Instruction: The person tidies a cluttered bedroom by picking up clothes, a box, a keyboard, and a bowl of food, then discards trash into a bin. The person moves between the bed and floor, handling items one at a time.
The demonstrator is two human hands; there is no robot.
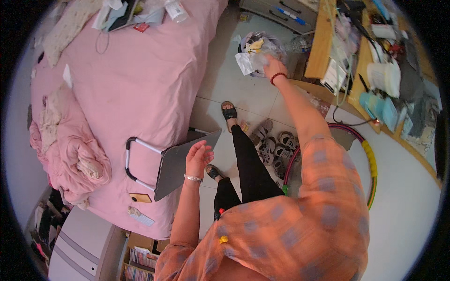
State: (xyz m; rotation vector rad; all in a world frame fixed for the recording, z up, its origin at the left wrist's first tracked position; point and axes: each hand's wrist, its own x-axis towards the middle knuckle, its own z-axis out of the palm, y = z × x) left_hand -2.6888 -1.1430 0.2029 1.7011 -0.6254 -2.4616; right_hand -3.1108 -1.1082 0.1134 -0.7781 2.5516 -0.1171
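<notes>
My right hand [276, 67], with a red bead bracelet at the wrist, reaches over the near right rim of a waste bin [241, 47] filled with crumpled plastic, paper and a yellow piece. Its fingers are blurred beside translucent plastic [259, 60], and whether they grip it is unclear. A white sheet [244, 64] hangs over the bin's near left side. My left hand [200, 154], wearing a silver bracelet, is raised with nothing in it, its fingers loosely curled and apart. Just left of it, a small folding table [172, 170] with a dark top and white tube legs leans at the bed's edge.
A pink-sheeted bed [151, 84] fills the left, bearing a phone [140, 198] and a bundled quilt [79, 151]. Several shoes [267, 151] and a hoop [369, 154] lie on the floor. A cluttered wooden desk [320, 42] stands right, and a drawer cabinet [284, 19] stands ahead.
</notes>
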